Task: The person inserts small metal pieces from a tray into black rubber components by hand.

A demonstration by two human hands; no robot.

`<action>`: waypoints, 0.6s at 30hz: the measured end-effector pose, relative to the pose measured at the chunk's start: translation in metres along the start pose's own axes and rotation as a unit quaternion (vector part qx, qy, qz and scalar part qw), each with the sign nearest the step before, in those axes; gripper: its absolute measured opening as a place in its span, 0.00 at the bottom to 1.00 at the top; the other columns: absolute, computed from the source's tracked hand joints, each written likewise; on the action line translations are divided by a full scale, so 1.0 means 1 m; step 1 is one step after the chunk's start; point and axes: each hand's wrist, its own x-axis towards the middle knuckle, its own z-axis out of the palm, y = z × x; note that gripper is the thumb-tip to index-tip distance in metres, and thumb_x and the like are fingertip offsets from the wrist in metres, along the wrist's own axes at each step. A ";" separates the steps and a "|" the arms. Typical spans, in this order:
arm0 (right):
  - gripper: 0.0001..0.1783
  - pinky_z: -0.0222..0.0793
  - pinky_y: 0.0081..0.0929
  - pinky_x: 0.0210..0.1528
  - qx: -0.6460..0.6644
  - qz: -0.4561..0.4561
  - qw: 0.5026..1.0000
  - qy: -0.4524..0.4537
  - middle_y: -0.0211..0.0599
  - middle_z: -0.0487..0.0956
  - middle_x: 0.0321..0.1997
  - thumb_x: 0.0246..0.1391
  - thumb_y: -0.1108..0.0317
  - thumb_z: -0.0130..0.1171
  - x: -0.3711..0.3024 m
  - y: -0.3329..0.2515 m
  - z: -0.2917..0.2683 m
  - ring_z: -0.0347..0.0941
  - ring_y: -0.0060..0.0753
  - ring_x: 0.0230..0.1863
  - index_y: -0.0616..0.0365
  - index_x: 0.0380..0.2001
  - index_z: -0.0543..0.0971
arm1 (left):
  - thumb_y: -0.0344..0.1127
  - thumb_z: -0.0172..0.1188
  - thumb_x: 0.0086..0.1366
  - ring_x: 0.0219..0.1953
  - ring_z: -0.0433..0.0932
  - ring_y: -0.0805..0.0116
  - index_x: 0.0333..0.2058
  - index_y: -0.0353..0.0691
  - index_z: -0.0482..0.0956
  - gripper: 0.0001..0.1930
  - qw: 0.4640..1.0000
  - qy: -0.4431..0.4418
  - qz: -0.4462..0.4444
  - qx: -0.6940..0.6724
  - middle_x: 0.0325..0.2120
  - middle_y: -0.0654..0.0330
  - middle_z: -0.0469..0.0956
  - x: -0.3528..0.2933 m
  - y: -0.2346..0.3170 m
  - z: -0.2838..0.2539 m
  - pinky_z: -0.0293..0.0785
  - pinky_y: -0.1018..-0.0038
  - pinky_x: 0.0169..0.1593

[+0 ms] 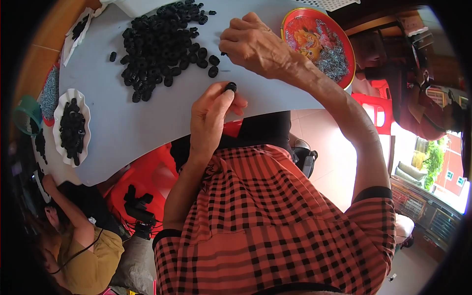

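Between the thumb and fingers of my left hand (pixel 211 115) is a small round black plastic part (pixel 230 87), held just over the table's near edge. My right hand (pixel 253 46) is closed above the table, farther off and to the right, its fingers curled down. A bit of black shows at its fingertips, but what it holds is mostly hidden. Left of the right hand spreads a large heap of the same black parts (pixel 155 49), with several loose ones at its edge. A thin small metal piece (pixel 225 71) lies on the table between my hands.
A red round tray (pixel 351 64) with many small silvery metal pieces stands at the right. At the left is a white wavy-edged dish (pixel 85 110) of black parts, beside a green translucent cup (pixel 28 115). Another person (pixel 91 250) sits at the lower left. Red plastic stools (pixel 376 105) stand around.
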 end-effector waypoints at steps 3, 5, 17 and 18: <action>0.06 0.65 0.29 0.42 0.089 0.021 0.995 -0.030 0.32 0.75 0.27 0.45 0.73 0.61 -0.011 -0.021 -0.020 0.73 0.32 0.33 0.59 0.28 0.75 | 0.35 0.48 0.66 0.28 0.75 0.74 0.41 0.31 0.76 0.13 0.997 -0.008 -0.037 -0.070 0.29 0.56 0.80 0.004 0.002 -0.005 0.70 0.80 0.35; 0.05 0.69 0.33 0.37 0.245 0.065 0.964 -0.076 0.34 0.76 0.25 0.45 0.76 0.60 -0.017 -0.029 -0.029 0.75 0.36 0.31 0.62 0.27 0.75 | 0.35 0.48 0.66 0.29 0.75 0.73 0.40 0.30 0.75 0.13 0.993 -0.005 -0.028 -0.117 0.29 0.55 0.79 0.008 0.004 -0.001 0.70 0.78 0.37; 0.08 0.69 0.16 0.39 0.651 0.304 0.693 0.060 0.26 0.77 0.32 0.54 0.72 0.62 -0.053 -0.038 -0.016 0.70 0.14 0.33 0.63 0.37 0.79 | 0.36 0.48 0.69 0.28 0.74 0.72 0.42 0.29 0.74 0.14 0.998 -0.043 -0.007 0.052 0.27 0.56 0.78 0.008 0.001 0.001 0.72 0.75 0.36; 0.08 0.68 0.16 0.38 0.642 0.297 0.705 0.053 0.26 0.77 0.31 0.54 0.72 0.62 -0.053 -0.039 -0.016 0.70 0.13 0.33 0.63 0.37 0.79 | 0.38 0.49 0.69 0.26 0.73 0.74 0.42 0.31 0.75 0.15 0.996 -0.034 0.009 0.076 0.26 0.57 0.78 0.007 0.000 0.001 0.72 0.77 0.35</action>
